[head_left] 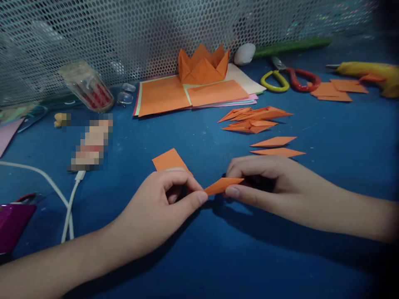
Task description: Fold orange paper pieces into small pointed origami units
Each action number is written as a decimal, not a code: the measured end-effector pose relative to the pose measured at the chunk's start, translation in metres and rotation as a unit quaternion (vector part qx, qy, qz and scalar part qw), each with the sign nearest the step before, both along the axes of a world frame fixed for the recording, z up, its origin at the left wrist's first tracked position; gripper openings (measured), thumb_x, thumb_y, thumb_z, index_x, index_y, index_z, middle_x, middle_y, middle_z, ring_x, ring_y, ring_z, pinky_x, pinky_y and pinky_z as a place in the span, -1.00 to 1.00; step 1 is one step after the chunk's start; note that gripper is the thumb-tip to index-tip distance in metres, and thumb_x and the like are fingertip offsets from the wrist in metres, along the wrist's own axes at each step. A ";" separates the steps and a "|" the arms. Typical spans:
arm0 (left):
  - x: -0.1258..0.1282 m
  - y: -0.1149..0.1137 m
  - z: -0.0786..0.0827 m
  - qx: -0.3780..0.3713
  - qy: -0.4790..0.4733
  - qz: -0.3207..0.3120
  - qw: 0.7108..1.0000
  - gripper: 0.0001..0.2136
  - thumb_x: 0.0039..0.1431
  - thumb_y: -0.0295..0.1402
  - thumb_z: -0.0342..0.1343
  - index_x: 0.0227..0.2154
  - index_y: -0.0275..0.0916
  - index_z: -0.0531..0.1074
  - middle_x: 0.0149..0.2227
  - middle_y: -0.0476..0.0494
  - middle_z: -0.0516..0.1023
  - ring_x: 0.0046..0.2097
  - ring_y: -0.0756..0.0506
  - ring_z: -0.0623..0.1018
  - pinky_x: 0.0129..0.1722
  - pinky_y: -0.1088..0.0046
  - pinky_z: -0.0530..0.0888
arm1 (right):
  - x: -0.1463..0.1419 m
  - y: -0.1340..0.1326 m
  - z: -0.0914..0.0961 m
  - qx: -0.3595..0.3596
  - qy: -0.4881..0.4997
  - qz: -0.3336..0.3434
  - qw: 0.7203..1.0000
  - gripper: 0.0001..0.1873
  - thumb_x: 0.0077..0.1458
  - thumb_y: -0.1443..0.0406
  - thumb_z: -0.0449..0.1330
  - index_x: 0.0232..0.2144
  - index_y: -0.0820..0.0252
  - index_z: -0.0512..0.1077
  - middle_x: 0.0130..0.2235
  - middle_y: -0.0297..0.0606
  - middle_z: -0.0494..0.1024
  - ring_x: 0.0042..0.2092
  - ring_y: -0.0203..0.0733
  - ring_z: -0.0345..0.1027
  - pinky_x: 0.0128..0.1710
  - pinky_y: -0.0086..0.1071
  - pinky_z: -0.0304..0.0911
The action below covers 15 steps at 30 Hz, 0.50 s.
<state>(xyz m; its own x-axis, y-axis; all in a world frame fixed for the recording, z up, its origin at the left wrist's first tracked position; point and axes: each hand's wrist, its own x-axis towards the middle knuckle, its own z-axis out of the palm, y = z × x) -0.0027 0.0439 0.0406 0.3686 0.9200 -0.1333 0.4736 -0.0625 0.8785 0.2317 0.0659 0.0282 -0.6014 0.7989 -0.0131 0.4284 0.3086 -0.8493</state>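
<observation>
Between both hands is a narrow folded piece of orange paper [223, 185], pointed at its ends and held just above the table. My left hand [170, 203] pinches its left tip between thumb and forefinger. With thumb and fingers, my right hand [264, 182] grips the other end. A flat orange paper square [171, 160] lies just behind my left hand, partly hidden by it. Beyond my right hand rest two slim folded orange pieces [274, 142], and farther back a cluster of several more folded orange pieces [255, 118].
An orange paper crown [204, 66] stands on stacked coloured sheets [165, 97] by the mesh panel [149, 37]. Scissors [299, 79], orange squares [327, 90] and a yellow glue gun [370, 74] lie back right. A clear jar [89, 89], a blurred-out device [92, 143] and white cable [70, 211] are left.
</observation>
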 end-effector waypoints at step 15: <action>0.002 -0.006 -0.001 0.000 -0.041 0.000 0.999 -0.80 0.25 -0.36 0.19 -0.51 -0.20 0.54 -0.53 0.08 0.49 -0.48 0.04 0.40 -0.45 0.58 0.39 | -0.004 -0.003 -0.003 -0.047 0.042 -0.029 0.998 -0.37 0.25 -0.24 0.22 -0.55 0.11 0.46 -0.55 -0.37 0.41 -0.50 -0.31 0.22 -0.50 -0.44 0.23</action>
